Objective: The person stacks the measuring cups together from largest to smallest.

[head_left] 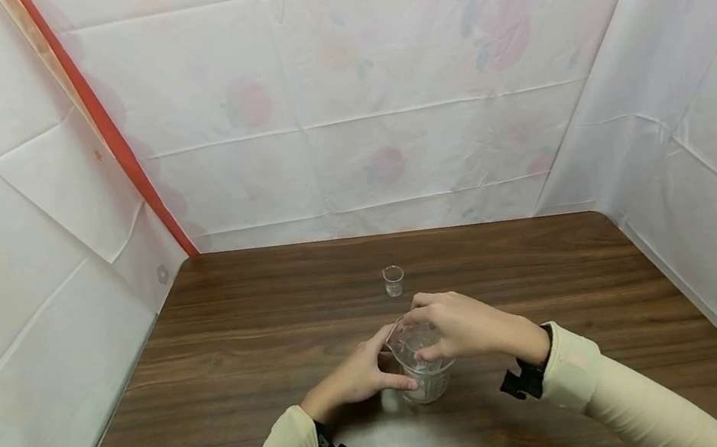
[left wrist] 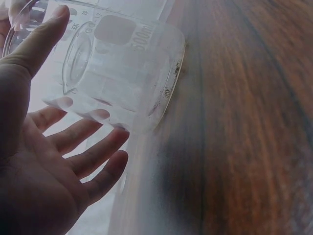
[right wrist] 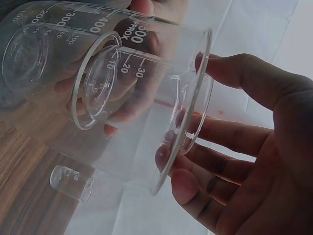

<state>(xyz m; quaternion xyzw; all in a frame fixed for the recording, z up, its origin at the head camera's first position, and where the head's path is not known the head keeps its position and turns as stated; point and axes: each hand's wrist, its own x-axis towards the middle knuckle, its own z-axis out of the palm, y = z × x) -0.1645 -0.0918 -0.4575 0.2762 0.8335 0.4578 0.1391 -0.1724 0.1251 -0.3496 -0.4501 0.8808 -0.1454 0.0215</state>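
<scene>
While the left hand [head_left: 360, 371] cups the large beaker [head_left: 429, 387] from its 9 o'clock side, thumb and fingers spread wide and bent round the wall, the right hand [head_left: 467, 325] reaches over the mouth from 2 o'clock. Its thumb and fingers are parted only as far as the rim of the smaller beaker [right wrist: 151, 93], which they pinch. That smaller beaker is within the large one, just below the mouth, its base at the rim of a middle beaker [right wrist: 58, 58] lying deeper down; whether those two touch, I cannot tell.

All three are clear, colourless glass with white printing. On the large beaker the marks climb through 100, 200, 300 and 400 to 500, beside the word APPROX, and a pale blank patch sits on the side seen from the left wrist. The middle beaker carries numbers up to 100, the smaller one 10, 20 and 30. Each has a rounded rim, and the large one a pouring lip.

The large beaker stands on the dark brown wood-grain table [head_left: 243, 333]. A tiny beaker [head_left: 393, 281] stands alone at its 12 o'clock, well apart from the left hand and near the right.
</scene>
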